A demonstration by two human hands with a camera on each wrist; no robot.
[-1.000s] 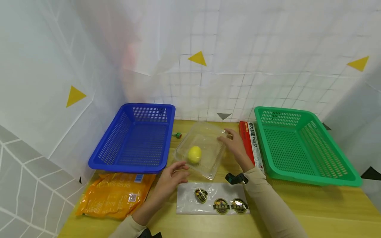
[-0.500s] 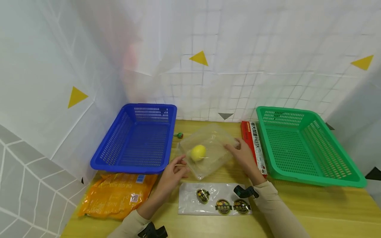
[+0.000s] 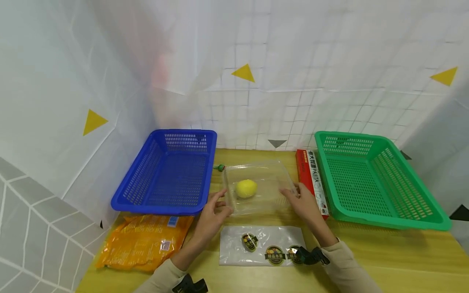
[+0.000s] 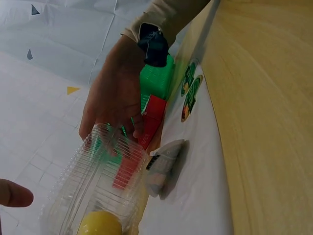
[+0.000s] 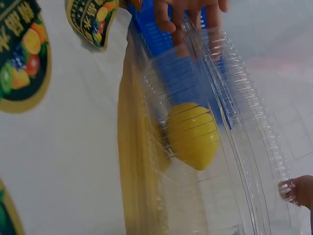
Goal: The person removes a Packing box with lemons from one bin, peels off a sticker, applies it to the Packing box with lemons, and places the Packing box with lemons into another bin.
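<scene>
A clear plastic clamshell box (image 3: 265, 179) lies at the middle of the table, its long side facing me. Through the plastic a yellow lemon (image 3: 246, 189) shows near the box's left end. My right hand (image 3: 304, 203) grips the right end, with its thumb (image 5: 296, 191) at the ridged rim in the right wrist view. At the opposite end is my left hand (image 3: 213, 213), its fingers (image 5: 215, 24) loosely extended against the plastic, while its thumb (image 4: 14, 193) stands apart from the box in the left wrist view.
A blue basket (image 3: 163, 206) stands left, a green basket (image 3: 388, 221) right. Beside the green one lies a red pasta box (image 3: 311, 179). A lollipop (image 3: 220, 167) lies behind the clamshell. In front are a labelled clear bag (image 3: 234, 254) and an orange packet (image 3: 143, 244).
The clamshell box has turned from a slant to nearly square with the table edge. My right hand has come nearer and rightward with its end; the lemon has shifted slightly right.
</scene>
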